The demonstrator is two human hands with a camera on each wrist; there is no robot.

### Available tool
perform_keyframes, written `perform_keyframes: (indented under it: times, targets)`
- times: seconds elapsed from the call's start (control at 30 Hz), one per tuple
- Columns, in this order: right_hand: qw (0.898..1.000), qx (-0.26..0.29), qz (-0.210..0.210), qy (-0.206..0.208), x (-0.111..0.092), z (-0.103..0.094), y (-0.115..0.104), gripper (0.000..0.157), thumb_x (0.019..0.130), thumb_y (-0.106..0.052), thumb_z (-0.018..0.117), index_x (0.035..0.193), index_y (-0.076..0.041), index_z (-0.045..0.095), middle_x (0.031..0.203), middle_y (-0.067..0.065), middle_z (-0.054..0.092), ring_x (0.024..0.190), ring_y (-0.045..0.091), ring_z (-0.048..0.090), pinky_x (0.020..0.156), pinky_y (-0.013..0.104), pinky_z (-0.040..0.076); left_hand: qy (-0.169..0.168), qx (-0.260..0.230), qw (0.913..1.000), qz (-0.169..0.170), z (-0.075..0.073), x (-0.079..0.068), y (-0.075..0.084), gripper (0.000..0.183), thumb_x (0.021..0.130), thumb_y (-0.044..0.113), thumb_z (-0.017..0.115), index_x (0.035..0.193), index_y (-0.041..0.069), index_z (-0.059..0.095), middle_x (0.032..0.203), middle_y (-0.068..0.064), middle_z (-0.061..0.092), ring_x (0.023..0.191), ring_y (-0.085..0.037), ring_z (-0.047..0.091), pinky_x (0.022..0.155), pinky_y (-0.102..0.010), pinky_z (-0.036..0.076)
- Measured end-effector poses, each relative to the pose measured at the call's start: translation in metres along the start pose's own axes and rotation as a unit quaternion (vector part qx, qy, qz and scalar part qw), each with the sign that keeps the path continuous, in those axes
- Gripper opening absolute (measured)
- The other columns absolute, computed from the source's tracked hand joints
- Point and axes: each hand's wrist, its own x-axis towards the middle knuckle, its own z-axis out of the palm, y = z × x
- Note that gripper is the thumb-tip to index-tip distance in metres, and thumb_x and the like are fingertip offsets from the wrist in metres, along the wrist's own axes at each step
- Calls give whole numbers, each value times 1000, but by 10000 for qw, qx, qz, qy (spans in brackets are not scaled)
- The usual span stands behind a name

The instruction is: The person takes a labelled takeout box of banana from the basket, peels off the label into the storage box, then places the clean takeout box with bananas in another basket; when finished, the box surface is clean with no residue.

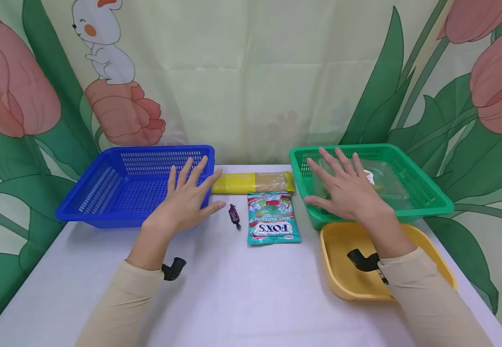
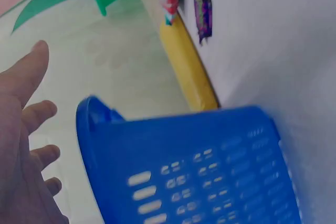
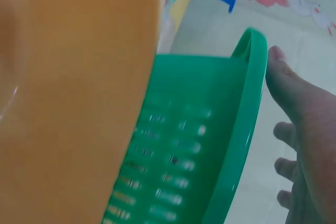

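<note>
My left hand [image 1: 183,200] is spread above the right side of a blue basket [image 1: 116,224], fingers straight and holding nothing. Over the near left part of a green basket [image 1: 429,202] hovers my right hand [image 1: 350,190], its fingers fanned out and bare. Inside the green basket lies a clear plastic container [image 1: 387,180], partly hidden by that hand. Between the baskets are a yellow packet with a clear window [image 1: 238,183], a teal FOX'S candy bag [image 1: 273,219] and a small purple wrapped candy [image 1: 234,217]. In the left wrist view the blue basket's wall [image 2: 178,145] stands beside the fingers.
A yellow-orange tray [image 1: 342,279] stands in front of the green basket, partly under my right forearm. The white table [image 1: 233,299] ends at a printed curtain [image 1: 251,96] with tulips and a rabbit. A black strap piece sticks out at each wrist.
</note>
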Motion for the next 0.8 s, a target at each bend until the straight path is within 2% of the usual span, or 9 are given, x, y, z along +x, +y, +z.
perform_keyframes:
  times: [0.1,0.3,0.43,0.8]
  targets:
    - [9999,93,42,-65,-5,-2,9,93,95,-69,56,166,-22,19,173,13,3,157,44,-5,121,66,-11,-59,-32,9999,112,2,5,8,81,99,63,55,165,32,20,174,-7,-6,158,-38,-13,121,-64,-14]
    - [9999,143,85,-20,-12,-1,21,91,96,-66,57,165,-19,22,173,16,5,157,45,-4,121,69,-6,-26,-100,9996,269,1,13,19,80,99,62,55,165,33,20,174,-7,-4,158,-38,-11,123,-63,-12]
    - [9997,181,137,1,-14,-2,30,90,96,-67,56,165,-21,22,173,16,5,157,44,-3,121,68,-8,-30,-80,9993,364,1,19,23,80,99,61,55,165,32,22,174,-8,0,158,-38,-10,123,-63,-10]
    - [9974,635,311,-108,-26,0,64,87,97,-59,61,164,-16,26,171,20,9,154,51,3,120,71,-1,-236,-214,9971,686,18,34,47,77,99,59,56,164,32,26,174,-8,6,159,-39,-2,124,-62,-7]
